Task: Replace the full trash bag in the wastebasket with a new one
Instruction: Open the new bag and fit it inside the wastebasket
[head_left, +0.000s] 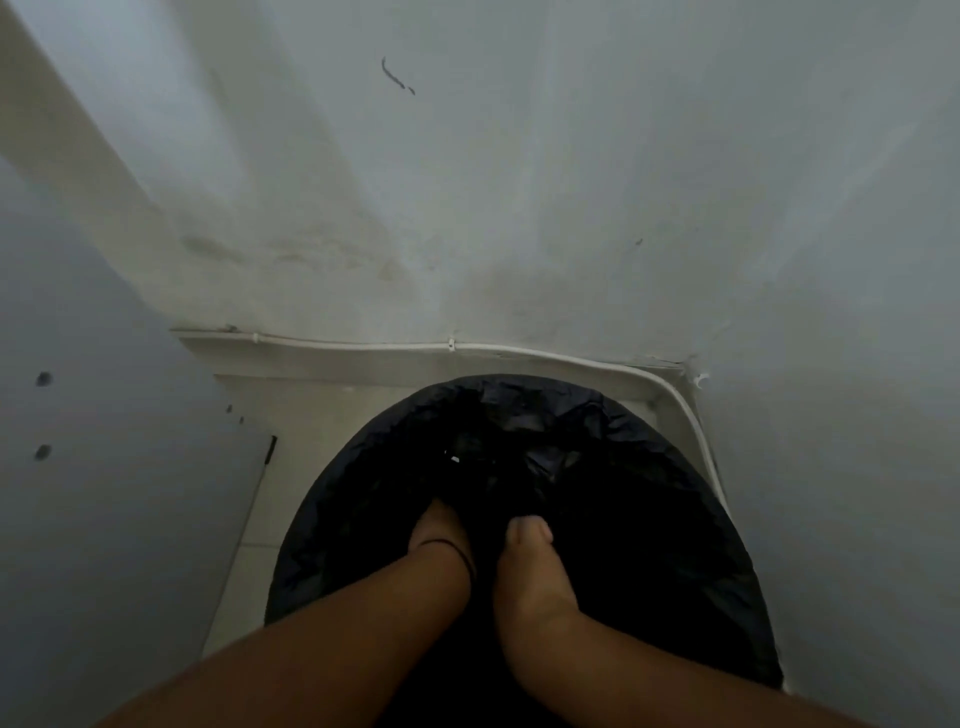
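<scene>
Grey, scuffed walls (519, 182) meet in a corner over a pale tiled floor (270, 493), with a white cable (519, 347) clipped along the skirting. The bin (727, 545) stands in that corner, a black bag (545, 415) stretched over its rim. Both hands reach inside: the left hand (439, 527) has its fingers buried in plastic, grip unclear, and the right hand (530, 551) is closed on a fold of the bag.
</scene>
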